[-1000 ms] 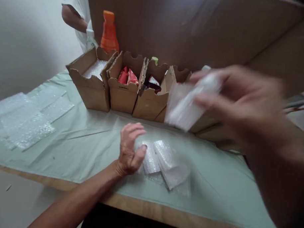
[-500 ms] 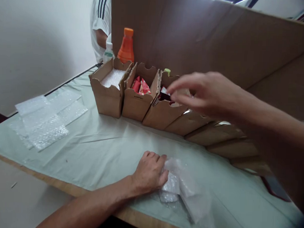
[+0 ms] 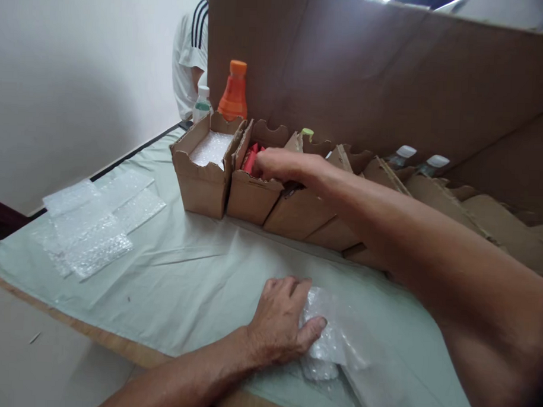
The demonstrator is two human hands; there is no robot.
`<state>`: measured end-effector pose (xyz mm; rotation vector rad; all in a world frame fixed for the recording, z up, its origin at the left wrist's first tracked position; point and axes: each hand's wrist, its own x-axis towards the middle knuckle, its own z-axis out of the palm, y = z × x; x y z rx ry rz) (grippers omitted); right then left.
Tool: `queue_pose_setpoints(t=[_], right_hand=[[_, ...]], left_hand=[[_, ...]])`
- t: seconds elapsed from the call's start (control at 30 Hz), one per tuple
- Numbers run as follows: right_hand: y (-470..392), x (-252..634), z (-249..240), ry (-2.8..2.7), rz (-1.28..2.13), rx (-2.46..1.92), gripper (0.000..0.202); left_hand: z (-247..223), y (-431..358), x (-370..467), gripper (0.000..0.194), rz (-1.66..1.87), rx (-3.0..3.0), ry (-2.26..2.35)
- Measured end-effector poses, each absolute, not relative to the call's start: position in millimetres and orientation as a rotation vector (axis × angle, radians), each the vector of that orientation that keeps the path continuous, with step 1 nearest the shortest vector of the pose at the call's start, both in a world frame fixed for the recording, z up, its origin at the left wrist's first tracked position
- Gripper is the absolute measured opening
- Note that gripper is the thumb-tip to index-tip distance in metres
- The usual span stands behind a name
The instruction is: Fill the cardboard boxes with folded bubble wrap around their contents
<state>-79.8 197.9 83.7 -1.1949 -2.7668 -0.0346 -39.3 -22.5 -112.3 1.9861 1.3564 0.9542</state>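
My right hand (image 3: 273, 164) reaches into the second cardboard bin (image 3: 252, 198) from the left, against red packets (image 3: 251, 157); its fingertips are hidden inside. Near the table's front edge my left hand (image 3: 285, 323) rests on the cloth, thumb spread from the other fingers, and touches the left side of some clear bubble wrap (image 3: 323, 330). A clear plastic bag (image 3: 367, 373) lies partly over that wrap. White bubble wrap (image 3: 212, 148) fills the leftmost bin (image 3: 201, 186).
Flat bubble-wrap pieces (image 3: 88, 221) lie on the green tablecloth (image 3: 174, 289) at left. Behind the bins stand an orange bottle (image 3: 233, 95), clear bottles (image 3: 202, 104) and a tall cardboard panel (image 3: 347, 69). A person's white sleeve (image 3: 190, 52) shows beyond.
My right hand has moved left and down from above the third bin into the second one. My left hand's thumb has spread outward. The camera view has shifted slightly.
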Motion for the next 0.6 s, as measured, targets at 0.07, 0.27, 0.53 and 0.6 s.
queue_pose_setpoints(t=[0.07, 0.27, 0.53, 0.6], right_hand=[[184, -56, 110, -2.797, -0.021, -1.175, 0.016], [82, 80, 136, -2.312, -0.249, -1.105, 0.013], [-32, 168, -31, -2.544, -0.234, -1.168, 0.021], [-38, 170, -47, -2.635, -0.096, -1.206, 0.023]], left_hand=[[-114, -22, -41, 0.059, 1.000, 1.943, 1.354], [-116, -25, -50, 0.058, 1.366, 1.838, 1.383], [-109, -41, -45, 0.073, 1.521, 2.395, 1.069], [-114, -41, -37, 0.069, 1.272, 2.523, 0.968]])
